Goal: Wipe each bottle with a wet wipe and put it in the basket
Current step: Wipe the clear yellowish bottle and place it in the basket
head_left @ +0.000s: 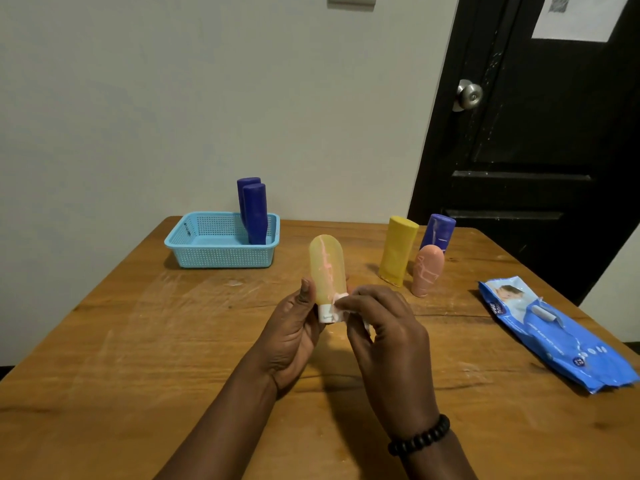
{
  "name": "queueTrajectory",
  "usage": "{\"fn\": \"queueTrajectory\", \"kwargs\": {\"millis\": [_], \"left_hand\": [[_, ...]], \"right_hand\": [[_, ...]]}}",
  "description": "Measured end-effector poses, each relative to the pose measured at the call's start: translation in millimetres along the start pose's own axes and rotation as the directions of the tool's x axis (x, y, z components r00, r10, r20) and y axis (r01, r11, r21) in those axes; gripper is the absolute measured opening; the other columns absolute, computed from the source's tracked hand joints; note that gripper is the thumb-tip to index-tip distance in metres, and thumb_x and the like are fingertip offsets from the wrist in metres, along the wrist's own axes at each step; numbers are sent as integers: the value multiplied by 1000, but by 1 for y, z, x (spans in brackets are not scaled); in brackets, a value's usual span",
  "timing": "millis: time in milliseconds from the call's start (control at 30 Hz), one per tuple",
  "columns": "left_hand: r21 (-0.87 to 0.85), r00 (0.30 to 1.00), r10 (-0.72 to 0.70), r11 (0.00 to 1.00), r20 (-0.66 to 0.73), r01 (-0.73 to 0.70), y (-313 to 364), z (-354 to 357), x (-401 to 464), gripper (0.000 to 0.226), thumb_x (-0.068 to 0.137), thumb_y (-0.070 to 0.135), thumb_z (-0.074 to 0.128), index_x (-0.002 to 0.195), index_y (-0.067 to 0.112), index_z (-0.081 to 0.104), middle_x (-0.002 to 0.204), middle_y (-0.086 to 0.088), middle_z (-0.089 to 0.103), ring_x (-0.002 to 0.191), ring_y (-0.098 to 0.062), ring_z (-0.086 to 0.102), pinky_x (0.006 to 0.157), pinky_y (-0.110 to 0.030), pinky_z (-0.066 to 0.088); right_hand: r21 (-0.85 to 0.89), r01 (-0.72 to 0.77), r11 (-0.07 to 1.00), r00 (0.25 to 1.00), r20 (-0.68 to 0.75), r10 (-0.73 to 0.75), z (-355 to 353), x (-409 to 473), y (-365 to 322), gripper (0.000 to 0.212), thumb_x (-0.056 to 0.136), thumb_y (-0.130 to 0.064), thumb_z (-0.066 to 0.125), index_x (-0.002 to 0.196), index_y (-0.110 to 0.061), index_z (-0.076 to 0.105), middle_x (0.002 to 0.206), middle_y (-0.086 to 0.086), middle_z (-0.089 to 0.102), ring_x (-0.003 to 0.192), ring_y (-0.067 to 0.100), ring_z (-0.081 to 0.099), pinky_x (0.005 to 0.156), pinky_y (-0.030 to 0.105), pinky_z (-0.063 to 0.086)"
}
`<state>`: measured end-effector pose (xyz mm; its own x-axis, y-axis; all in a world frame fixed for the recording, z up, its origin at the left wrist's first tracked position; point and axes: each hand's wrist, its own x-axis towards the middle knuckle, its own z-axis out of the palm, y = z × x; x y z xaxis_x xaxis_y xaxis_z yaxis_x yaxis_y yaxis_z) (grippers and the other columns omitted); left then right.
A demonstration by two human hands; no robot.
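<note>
My left hand (294,327) grips a pale yellow bottle (327,268) by its lower part, white cap down, above the table's middle. A pink streak runs down the bottle's face. My right hand (381,323) pinches a crumpled white wet wipe (341,306) against the bottle just above the cap. The light blue basket (194,254) stands at the back left with two dark blue bottles (255,213) upright in it. A yellow bottle (397,251), a purple bottle (437,233) with white marks and a peach bottle (426,270) with pale marks stand at the back right.
A blue wet wipe pack (554,334) lies flat near the table's right edge. The wooden table (138,341) shows streaks and smears. A white wall runs behind it, and a black door (540,133) stands behind the right corner.
</note>
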<state>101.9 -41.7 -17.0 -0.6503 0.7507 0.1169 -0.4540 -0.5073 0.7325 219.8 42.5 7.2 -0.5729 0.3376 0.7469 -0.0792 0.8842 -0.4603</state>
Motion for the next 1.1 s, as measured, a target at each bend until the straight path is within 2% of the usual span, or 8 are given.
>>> {"fn": "queueTrajectory", "kwargs": {"millis": [100,200,300,533,700,833,967,1100], "left_hand": [[6,1000,-3,1000,25,3,-1,0,-1,91,68,49,85,133,-6,52,134,-24,60,128,-30,57,107,-38,47],[92,999,-5,996,36,2,-5,2,-4,62,82,45,72,120,-3,67,130,-27,61,123,-30,59,108,-38,47],[163,998,-48,986,45,40,-9,4,-7,42,92,35,51,112,4,72,119,-20,68,108,-24,65,92,-32,56],[212,999,-20,977,39,11,-7,2,-4,41,94,34,48,113,8,74,123,-20,67,112,-24,64,92,-30,54],[132,999,25,991,41,-30,-10,2,2,57,77,47,78,115,5,73,127,-22,65,121,-27,61,105,-35,49],[108,999,37,993,28,-40,-9,2,3,66,67,52,85,110,3,75,126,-23,65,122,-28,60,106,-36,49],[133,999,31,991,19,-33,-8,4,2,58,76,49,77,112,3,74,127,-22,65,121,-26,61,102,-33,50],[225,1000,-5,974,31,-3,-13,6,-3,37,93,33,49,107,13,77,117,-13,71,110,-18,64,93,-27,52]], "right_hand": [[-1,24,1000,1000,-3,-24,-3,6,0,26,75,2,74,95,-15,73,103,-4,65,97,11,60,81,17,50],[-26,8,1000,999,-39,-9,-4,22,-2,20,80,-6,67,97,-15,71,102,-2,66,96,11,60,79,21,53],[-50,-19,999,997,-82,15,-6,44,0,19,83,-10,62,100,-14,69,102,-1,66,96,10,60,79,15,49],[-23,-38,999,997,-69,36,-3,52,2,21,84,-5,66,102,-15,69,105,-2,65,97,8,59,80,14,48],[-28,8,1000,999,-37,-9,-3,18,-1,22,79,-10,63,99,-17,70,108,-2,64,101,10,58,83,16,49],[-52,34,998,999,-18,-35,1,-1,2,25,75,1,74,95,-13,71,104,-2,65,97,15,59,80,18,49],[-57,43,997,998,-47,-46,1,7,1,18,78,-6,69,94,-13,69,101,-1,65,96,14,59,78,18,50],[-85,6,996,995,-98,-15,-3,39,0,19,82,-6,64,99,-13,68,102,0,65,96,11,59,76,11,45]]}}
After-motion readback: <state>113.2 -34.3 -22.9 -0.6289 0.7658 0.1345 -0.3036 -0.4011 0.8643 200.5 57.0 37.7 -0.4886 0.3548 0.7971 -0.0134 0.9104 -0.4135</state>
